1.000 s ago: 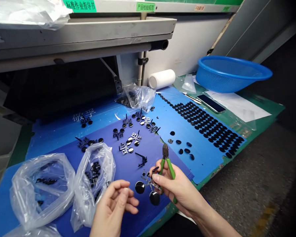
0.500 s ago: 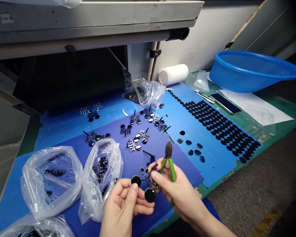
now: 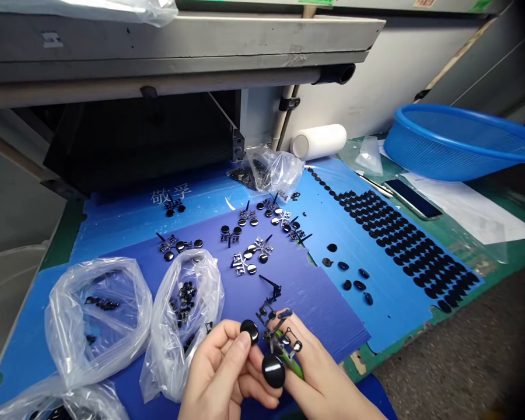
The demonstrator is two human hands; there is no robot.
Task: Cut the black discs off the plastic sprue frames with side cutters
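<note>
Plastic bags (image 3: 145,309), clear and open, sit at eight and seven o'clock in my view, dark pieces inside. Toward half past six, my left hand (image 3: 227,370) pinches a glossy black disc (image 3: 249,331) between thumb and fingertip. A second black disc (image 3: 273,371) sits at six, between my hands. Just right of it, the black branched frame (image 3: 275,340) is in my right hand (image 3: 321,370), fingers closed around it and a green handle (image 3: 292,364). Loose discs (image 3: 359,285) lie at four, rows of discs (image 3: 405,245) at three; the blue basket (image 3: 446,154) stands between two and three.
</note>
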